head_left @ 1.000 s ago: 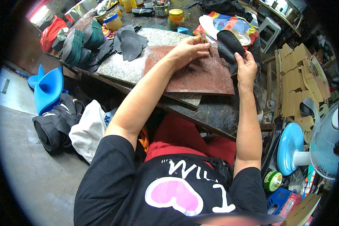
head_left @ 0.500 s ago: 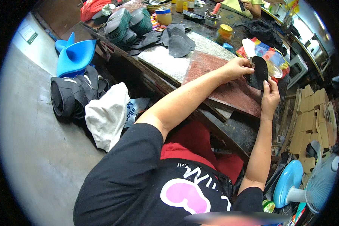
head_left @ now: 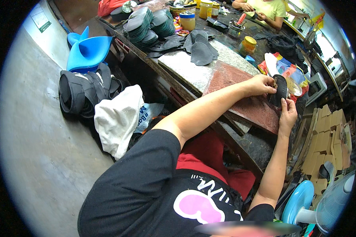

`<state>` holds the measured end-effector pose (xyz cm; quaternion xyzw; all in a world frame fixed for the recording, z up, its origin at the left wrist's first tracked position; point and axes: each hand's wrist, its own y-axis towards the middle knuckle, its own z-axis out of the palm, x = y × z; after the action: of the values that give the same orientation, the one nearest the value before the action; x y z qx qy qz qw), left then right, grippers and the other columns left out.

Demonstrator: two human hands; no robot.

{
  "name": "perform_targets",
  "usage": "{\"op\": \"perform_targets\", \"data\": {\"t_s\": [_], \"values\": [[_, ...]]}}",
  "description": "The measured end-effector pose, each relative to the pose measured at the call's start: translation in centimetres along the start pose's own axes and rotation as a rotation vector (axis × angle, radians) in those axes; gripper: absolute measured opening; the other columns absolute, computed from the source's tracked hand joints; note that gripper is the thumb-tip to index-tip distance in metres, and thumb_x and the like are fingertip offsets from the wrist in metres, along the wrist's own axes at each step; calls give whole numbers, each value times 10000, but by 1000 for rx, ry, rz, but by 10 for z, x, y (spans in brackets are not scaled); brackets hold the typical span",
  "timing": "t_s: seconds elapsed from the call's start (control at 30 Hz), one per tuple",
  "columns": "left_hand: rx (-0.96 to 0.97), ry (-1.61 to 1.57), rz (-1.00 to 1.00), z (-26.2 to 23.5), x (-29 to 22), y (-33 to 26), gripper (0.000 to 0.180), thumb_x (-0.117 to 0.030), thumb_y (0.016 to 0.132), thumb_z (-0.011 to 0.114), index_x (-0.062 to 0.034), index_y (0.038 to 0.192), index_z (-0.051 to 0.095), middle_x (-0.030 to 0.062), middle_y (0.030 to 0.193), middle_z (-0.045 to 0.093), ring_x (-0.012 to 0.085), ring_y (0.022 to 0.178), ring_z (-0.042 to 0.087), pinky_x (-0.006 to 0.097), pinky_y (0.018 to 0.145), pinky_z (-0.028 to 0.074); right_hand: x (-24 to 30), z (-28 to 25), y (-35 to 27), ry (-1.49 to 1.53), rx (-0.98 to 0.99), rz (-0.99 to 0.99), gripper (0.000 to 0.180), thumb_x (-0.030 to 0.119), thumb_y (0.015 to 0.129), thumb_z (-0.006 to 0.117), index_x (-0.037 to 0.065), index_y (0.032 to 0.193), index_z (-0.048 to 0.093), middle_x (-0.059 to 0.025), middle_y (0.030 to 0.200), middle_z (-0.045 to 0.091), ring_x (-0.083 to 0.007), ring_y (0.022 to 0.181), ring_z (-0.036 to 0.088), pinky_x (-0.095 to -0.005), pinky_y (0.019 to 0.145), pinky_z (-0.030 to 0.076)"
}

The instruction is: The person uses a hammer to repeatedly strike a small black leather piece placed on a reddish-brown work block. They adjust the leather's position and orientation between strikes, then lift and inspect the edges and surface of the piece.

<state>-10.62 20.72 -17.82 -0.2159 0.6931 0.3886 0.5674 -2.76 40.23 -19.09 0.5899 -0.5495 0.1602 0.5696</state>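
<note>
Grey floor [head_left: 47, 130] runs down the left of a cluttered workshop, and a dark table [head_left: 250, 150] crosses it at a slant, bearing a pale board [head_left: 182, 71] and a red board [head_left: 261, 112]. Near the red board's right end, just beside a bright plastic bag [head_left: 284, 63], the black piece [head_left: 281, 85] is held up off the surface. The right hand [head_left: 288, 112] has thumb and fingers closed together on its lower end. The left hand [head_left: 262, 85] is pinched on a small brown bit [head_left: 275, 81] at the piece's left edge; its kind is too small to tell.

Good handling here, I judge, means a firm right grip near the end, so the piece does not flex, and light, even touches from the left, edge to edge. Fingertips are best kept off the face being worked, and the bright bag well clear of the piece.

As for writing, the black shirt [head_left: 142, 177] carries white letters about a pink heart [head_left: 199, 207], partly cut off. A pale bag [head_left: 148, 115] near the white cloth [head_left: 118, 118] has blue letters, and a wall notice [head_left: 41, 20] bears fine print too small to read. I see no clear label on the blue-lidded jar [head_left: 187, 22] or the yellow-lidded jar [head_left: 248, 46].
</note>
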Motion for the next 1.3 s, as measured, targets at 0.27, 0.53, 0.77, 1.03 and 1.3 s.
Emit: {"op": "perform_targets", "data": {"t_s": [0.27,0.53,0.77,1.03,1.3], "values": [[-114,41,-82,-3,3,5,201,-140,891,673,24,1002,636,62,849,658,130,743,636,292,627,579,-7,0,1,43,-19,-38,182,174,912,704,21,872,612,60,731,524,-34,667,460,-199,599,385],[-151,191,-82,-8,-3,3,249,-181,875,681,12,1027,645,74,791,663,146,651,657,302,524,564,8,-3,-2,-353,-31,-81,234,244,862,737,23,837,664,-37,740,641,-134,692,570,-285,679,458],[-89,248,-228,-23,-21,-11,258,-208,895,670,1,1044,644,55,803,645,121,654,631,269,549,538,16,-2,-3,-489,59,-192,192,243,841,728,53,865,729,-62,801,682,-210,846,609,-335,776,470],[-127,489,-255,-70,-48,-40,212,-206,896,664,1,938,647,53,768,649,122,632,633,255,560,524,25,-4,-5,-496,0,-195,188,262,777,754,77,779,717,-70,771,670,-243,804,599,-357,751,478],[-223,1534,-5,-98,-36,-5,175,-168,818,580,-58,870,706,177,896,694,360,900,674,459,776,533,19,-8,-1,-432,25,-76,168,234,776,723,70,806,702,-102,761,658,-262,757,619,-367,721,493]]}}
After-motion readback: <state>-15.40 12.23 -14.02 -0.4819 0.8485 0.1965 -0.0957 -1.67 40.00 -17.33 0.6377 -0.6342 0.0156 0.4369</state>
